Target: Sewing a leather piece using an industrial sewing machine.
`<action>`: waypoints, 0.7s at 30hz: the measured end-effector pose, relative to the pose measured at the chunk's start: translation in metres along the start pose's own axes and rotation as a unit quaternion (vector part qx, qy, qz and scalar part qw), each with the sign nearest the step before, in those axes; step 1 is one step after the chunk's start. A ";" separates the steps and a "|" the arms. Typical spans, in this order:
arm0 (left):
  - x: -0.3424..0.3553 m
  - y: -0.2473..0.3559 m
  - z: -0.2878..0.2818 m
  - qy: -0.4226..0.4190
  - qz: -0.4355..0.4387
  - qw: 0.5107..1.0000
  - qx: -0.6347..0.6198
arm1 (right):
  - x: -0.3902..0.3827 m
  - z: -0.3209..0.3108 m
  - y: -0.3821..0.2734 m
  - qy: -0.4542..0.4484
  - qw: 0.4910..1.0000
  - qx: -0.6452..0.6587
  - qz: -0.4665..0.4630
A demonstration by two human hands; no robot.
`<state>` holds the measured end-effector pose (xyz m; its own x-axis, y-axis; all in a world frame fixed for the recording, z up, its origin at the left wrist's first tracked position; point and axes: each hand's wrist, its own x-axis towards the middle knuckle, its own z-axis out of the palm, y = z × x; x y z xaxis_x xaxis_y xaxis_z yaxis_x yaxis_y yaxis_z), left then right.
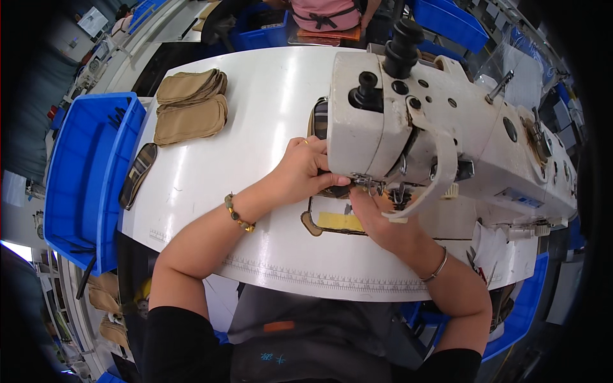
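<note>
My left hand (310, 167) is closed on a dark plaid fabric piece (319, 121) beside the sewing machine (361, 121); its thumb points toward the presser foot and needle area. Part of the piece stands out behind my fingers, and the machine head covers the rest. From the other side my right hand (386, 223) reaches in under the head, fingers bent against the same piece near the left thumb. The right fingertips are partly hidden by the machine. Just below the hands, a yellow strip (340, 222) and a small tan-edged tab (311, 225) lie on the table.
Two stacks of tan fabric pieces (191, 118) lie at the far left of the white table (255, 96). Another plaid piece (138, 175) rests at its left edge, next to a blue bin (80, 172). Scissors (482, 271) lie at the right. Someone in pink (325, 14) sits beyond the table.
</note>
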<state>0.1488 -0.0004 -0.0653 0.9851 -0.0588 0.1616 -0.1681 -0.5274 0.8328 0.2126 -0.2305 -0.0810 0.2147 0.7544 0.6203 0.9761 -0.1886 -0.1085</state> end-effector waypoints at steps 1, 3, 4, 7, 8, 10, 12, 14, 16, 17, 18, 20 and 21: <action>0.000 -0.001 0.000 -0.005 -0.004 1.000 0.009 | 0.000 0.001 0.001 0.001 0.999 -0.033 -0.014; 0.001 -0.002 0.001 -0.004 -0.002 1.000 0.002 | 0.000 0.004 0.000 0.000 0.999 -0.041 -0.011; 0.001 -0.001 0.001 -0.004 0.001 1.000 -0.005 | 0.002 0.005 -0.001 0.000 0.999 -0.050 -0.008; 0.000 -0.005 0.001 -0.017 -0.016 1.000 -0.007 | 0.010 -0.004 -0.004 -0.047 0.996 -0.076 -0.031; 0.000 -0.004 0.001 -0.017 -0.015 1.000 -0.007 | 0.008 -0.002 -0.003 -0.047 0.995 -0.077 -0.031; 0.000 -0.003 0.001 -0.021 -0.010 1.000 0.005 | 0.000 0.007 0.002 -0.052 0.999 -0.011 0.008; -0.001 -0.002 0.002 -0.010 0.007 1.000 0.019 | -0.001 0.007 0.005 -0.061 0.998 -0.008 0.004; -0.003 0.000 0.002 0.000 0.022 0.999 0.033 | -0.003 0.010 0.004 -0.070 0.998 -0.003 -0.001; -0.003 0.003 0.001 0.005 0.038 0.996 0.082 | -0.009 0.012 0.000 -0.048 0.988 0.108 0.097; -0.004 0.005 0.000 0.003 0.038 0.996 0.082 | -0.010 0.011 0.003 -0.047 0.988 0.109 0.099; -0.004 0.008 -0.002 0.001 0.052 0.995 0.090 | -0.012 0.008 0.009 -0.104 0.993 -0.048 -0.024; -0.003 0.006 -0.005 -0.002 0.065 0.993 0.098 | -0.007 -0.004 0.005 -0.157 0.956 -0.201 -0.145; -0.004 0.001 -0.007 -0.019 0.055 0.996 0.063 | 0.001 -0.019 -0.009 -0.209 0.955 -0.180 -0.107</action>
<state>0.1448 0.0051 -0.0613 0.9618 -0.1535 0.2267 -0.2725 -0.6185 0.7370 0.2033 -0.2400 -0.0646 0.0797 0.9709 0.2257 0.9399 -0.1486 0.3076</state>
